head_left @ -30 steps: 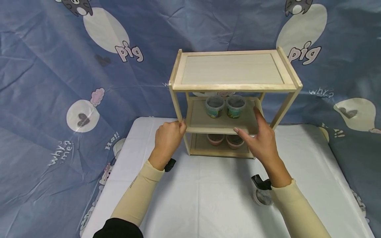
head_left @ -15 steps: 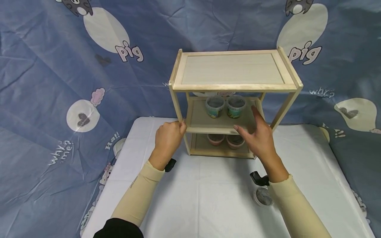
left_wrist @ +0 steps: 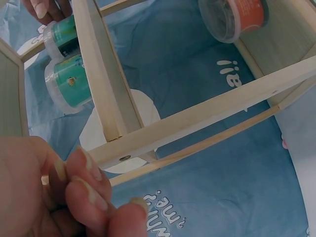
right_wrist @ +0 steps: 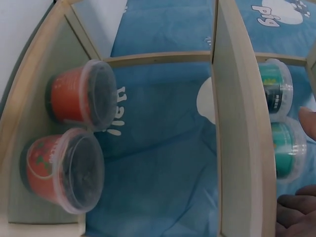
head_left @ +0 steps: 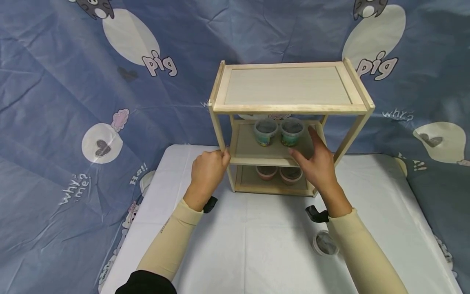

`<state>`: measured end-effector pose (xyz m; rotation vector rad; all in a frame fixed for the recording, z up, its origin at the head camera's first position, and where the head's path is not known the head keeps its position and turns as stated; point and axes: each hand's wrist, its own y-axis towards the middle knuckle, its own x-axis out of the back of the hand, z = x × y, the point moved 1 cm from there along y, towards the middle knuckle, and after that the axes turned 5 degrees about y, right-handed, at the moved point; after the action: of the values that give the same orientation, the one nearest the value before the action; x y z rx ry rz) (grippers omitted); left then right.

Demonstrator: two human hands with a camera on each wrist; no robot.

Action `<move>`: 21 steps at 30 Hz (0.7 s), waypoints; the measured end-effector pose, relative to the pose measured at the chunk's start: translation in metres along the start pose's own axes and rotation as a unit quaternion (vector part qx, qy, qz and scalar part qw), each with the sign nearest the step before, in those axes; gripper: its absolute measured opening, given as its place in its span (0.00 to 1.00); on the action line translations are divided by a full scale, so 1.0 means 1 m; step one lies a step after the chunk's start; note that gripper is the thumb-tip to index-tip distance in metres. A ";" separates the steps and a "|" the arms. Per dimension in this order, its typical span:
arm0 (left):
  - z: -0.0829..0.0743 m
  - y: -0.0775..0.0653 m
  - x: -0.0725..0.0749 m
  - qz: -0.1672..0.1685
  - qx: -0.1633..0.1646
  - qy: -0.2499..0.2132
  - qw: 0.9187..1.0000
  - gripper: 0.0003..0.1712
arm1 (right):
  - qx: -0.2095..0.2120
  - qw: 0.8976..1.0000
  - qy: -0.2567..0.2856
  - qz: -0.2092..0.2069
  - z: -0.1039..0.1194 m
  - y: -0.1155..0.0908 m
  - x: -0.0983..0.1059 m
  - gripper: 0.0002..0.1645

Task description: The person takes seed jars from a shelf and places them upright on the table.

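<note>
A small wooden shelf rack (head_left: 290,108) with three tiers stands on the table. My left hand (head_left: 208,173) grips its front left post (head_left: 217,126). On the middle tier sit two green tubs with clear lids, the left tub (head_left: 265,138) and the right tub (head_left: 290,139), side by side. My right hand (head_left: 318,165) reaches in over that tier's front edge from the right. Its thumb and fingers are spread beside the right tub, apparently not holding it. Two orange-red tubs, one tub (right_wrist: 66,96) beside another tub (right_wrist: 42,160), sit on the bottom tier.
Another lidded tub (head_left: 325,243) stands on the white-covered table (head_left: 227,245), close to my right forearm. Behind the rack hangs a blue patterned cloth (head_left: 191,36). The rack's top board (head_left: 286,85) overhangs the middle tier, and its right front post (head_left: 350,136) rises beside my right hand.
My right hand has moved slightly further in and left, towards the right green tub. The tub on the table shows more from behind the forearm. My left hand stays on the post.
</note>
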<state>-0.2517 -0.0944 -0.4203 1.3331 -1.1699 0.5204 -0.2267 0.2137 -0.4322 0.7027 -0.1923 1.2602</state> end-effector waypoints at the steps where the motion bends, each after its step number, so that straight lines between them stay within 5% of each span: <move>1: 0.000 0.000 0.000 -0.001 0.000 -0.001 1.000 0.34 | -0.003 1.000 0.001 0.000 0.001 0.001 -0.001 0.51; 21: 0.002 -0.001 -0.001 0.006 0.011 -0.006 1.000 0.33 | -0.027 0.999 0.031 0.015 0.004 0.027 -0.007 0.56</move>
<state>-0.2517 -0.0963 -0.4221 1.3496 -1.1851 0.5359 -0.2523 0.2094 -0.4225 0.6158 -0.1867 1.2995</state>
